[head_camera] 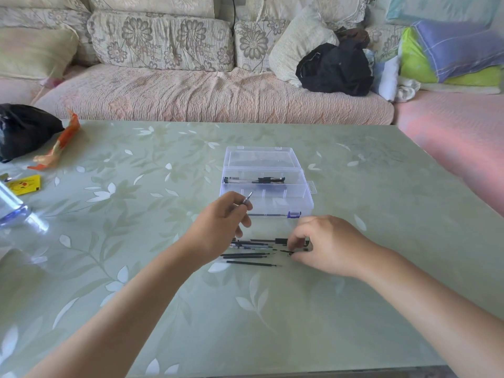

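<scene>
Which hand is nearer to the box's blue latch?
Right. The right hand, pinching a black piece, is close beside the blue latch; the left hand, holding a pen tip, is farther left.

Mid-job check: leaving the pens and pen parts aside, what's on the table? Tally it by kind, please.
Clear plastic box: 1
Black bag: 1
Orange wrapper: 1
Yellow packet: 1
Clear bottle: 1
Total: 5
Not counted: a small scrap at the left edge, too cut off to identify.

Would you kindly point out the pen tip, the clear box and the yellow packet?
pen tip (249, 195): head view, metal point.
clear box (278, 203): head view, front wall.
yellow packet (24, 184): head view, printed face.
</scene>
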`<act>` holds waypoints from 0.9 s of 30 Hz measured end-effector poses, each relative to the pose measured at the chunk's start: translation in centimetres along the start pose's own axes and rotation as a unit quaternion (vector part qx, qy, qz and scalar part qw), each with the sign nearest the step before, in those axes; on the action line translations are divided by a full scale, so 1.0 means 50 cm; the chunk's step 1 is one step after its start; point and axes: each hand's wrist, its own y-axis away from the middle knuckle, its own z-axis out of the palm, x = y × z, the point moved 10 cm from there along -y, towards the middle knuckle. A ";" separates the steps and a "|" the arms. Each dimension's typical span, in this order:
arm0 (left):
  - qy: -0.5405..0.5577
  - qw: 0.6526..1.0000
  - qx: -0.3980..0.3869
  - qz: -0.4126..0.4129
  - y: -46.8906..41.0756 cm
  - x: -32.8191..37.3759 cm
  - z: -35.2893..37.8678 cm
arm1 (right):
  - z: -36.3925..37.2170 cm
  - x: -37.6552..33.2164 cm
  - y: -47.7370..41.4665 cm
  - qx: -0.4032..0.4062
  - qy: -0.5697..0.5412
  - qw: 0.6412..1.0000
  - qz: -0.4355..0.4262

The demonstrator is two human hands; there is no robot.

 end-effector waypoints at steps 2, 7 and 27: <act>-0.045 0.999 -0.012 0.007 0.002 -0.002 0.005 | 0.002 -0.002 0.001 -0.005 -0.002 1.000 -0.006; -0.116 0.992 -0.043 0.018 0.010 -0.008 0.024 | -0.002 -0.013 -0.001 0.002 0.000 1.000 -0.018; -0.241 0.963 -0.101 0.065 0.022 -0.005 0.043 | -0.064 -0.007 -0.005 0.118 -0.238 0.964 0.022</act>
